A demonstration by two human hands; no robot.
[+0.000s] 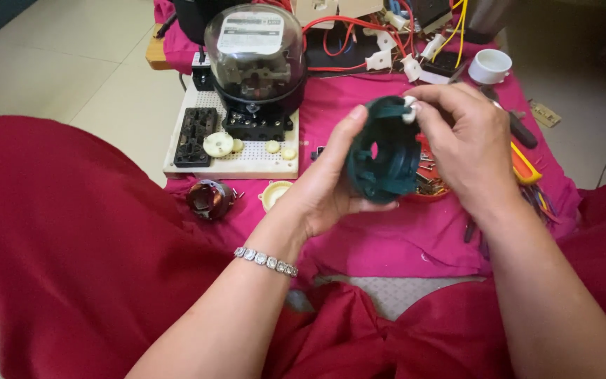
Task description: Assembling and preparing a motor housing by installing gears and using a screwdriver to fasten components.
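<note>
Behind hands, red tray (426,194) of screws (429,181)

A low counter (387,242) draped in a bright pink cloth (359,105) carries the work. On its left part lies a white perforated board (247,163), bearing an electric meter under a clear dome (255,60), a black terminal block (194,135) and several small cream discs (217,144). Just in front of the board, directly on the cloth, rest a dark round metal part (209,198) and a cream ring (275,193). Red wires (338,42) and white connectors (379,60) crowd the far edge, beside a white cup-shaped piece (489,66). To the right lie a yellow-and-orange handled tool (525,167) and a red dish of small metal parts (431,184).
</note>
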